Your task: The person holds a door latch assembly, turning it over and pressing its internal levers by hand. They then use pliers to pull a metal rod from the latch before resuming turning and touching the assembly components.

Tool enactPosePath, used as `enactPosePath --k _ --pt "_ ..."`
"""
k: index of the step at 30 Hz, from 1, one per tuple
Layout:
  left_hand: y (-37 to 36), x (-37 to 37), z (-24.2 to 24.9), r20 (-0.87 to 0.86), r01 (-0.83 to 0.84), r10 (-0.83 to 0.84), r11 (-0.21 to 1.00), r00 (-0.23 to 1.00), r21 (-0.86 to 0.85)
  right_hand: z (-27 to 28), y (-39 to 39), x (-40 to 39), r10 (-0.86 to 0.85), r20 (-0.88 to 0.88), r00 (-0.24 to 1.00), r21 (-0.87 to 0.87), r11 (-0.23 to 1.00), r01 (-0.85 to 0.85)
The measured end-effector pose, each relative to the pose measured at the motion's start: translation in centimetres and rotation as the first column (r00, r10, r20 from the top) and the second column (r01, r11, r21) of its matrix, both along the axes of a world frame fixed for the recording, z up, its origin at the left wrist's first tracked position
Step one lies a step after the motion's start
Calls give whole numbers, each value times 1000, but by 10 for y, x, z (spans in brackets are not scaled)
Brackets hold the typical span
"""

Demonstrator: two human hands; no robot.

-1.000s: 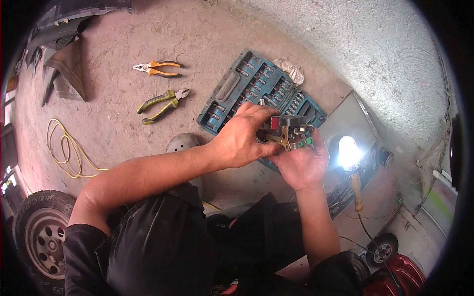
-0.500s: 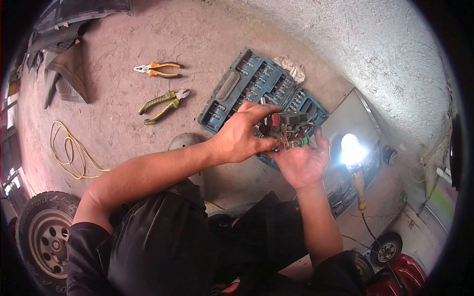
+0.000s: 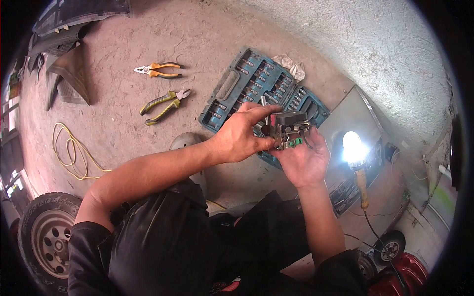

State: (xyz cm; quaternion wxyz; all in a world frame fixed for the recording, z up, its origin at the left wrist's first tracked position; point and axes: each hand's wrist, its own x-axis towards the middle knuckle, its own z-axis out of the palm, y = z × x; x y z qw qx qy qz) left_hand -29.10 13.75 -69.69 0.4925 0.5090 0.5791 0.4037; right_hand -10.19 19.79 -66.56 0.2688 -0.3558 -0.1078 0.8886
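I hold a latch mechanism (image 3: 289,121), with a black housing, metal levers and a small green clip, over the edge of a socket set case. My left hand (image 3: 240,135) grips its left side, thumb low and fingers across the top. My right hand (image 3: 305,160) is turned palm up, cupped under and around its right side, with some fingers hidden behind it. Below and beyond both hands lies the open blue socket set case (image 3: 228,88), with rows of sockets in it.
Orange-handled pliers (image 3: 160,69) and green-handled diagonal cutters (image 3: 164,106) lie on the concrete floor. A lit work lamp (image 3: 359,172) stands at right, beside a grey panel (image 3: 353,116). Yellow cord (image 3: 73,153) and a wheel (image 3: 53,239) are at left. Crumpled paper (image 3: 291,66) lies behind the case.
The latch mechanism has turned slightly in my hands, so less of its red part shows and the green clip sits a little differently. Both hands keep their hold.
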Motion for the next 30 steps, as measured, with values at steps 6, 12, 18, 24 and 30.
enactPosePath --k 6,12,18,24,30 --pt "0 0 1 16 3 -2 999 1000 -43 -3 2 1 58 -68 996 -3 998 -59" --pt "-1 -1 -3 37 1 0 1000 999 -29 -1 -1 0 57 -58 997 33 998 -55" --pt "-1 -2 -3 25 -4 4 1000 1000 -27 -6 -2 3 28 -17 999 30 999 -27" --pt "-2 -2 -1 47 -14 17 997 999 -79 -1 1 -3 69 85 994 45 996 -73" --pt "-3 -2 -1 14 -18 20 997 1000 -81 1 1 -5 67 76 995 3 998 -68"
